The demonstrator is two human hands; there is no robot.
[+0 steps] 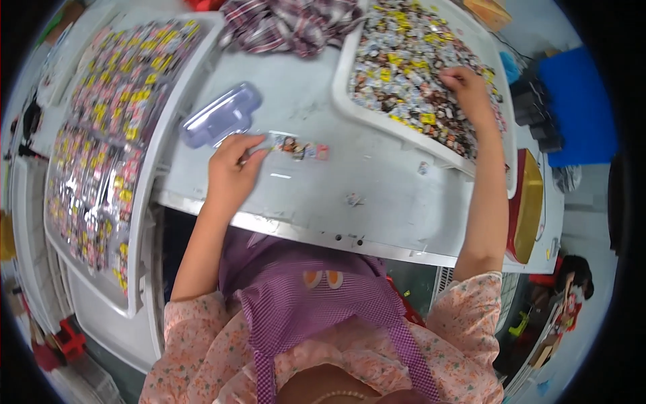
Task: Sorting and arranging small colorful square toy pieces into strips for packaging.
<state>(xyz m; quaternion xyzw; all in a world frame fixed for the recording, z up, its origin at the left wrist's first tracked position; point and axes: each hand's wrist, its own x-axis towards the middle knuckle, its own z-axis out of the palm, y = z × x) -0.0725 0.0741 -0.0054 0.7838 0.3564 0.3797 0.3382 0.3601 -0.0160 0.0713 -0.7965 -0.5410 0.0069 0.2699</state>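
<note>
On the left of the table, my left hand (235, 165) has its thumb and forefinger a little apart, tips at the left end of a short row of small printed pieces (296, 148). Just beyond that hand lies a clear purplish plastic tray (223, 116) with a moulded shape. My right hand (468, 94) reaches over a large white bin (383, 124) at the far right. Its thumb and forefinger are pinched together above a heap of small colourful pieces (404, 67); whatever is between them is too small to make out.
A white rack (176, 101) at left holds clear trays filled with similar pieces (101, 161). Loose pieces (354, 199) lie near the table's front edge. A plaid cloth (289, 23) is bunched at the back. A red and yellow container (526, 205) stands right of my right forearm.
</note>
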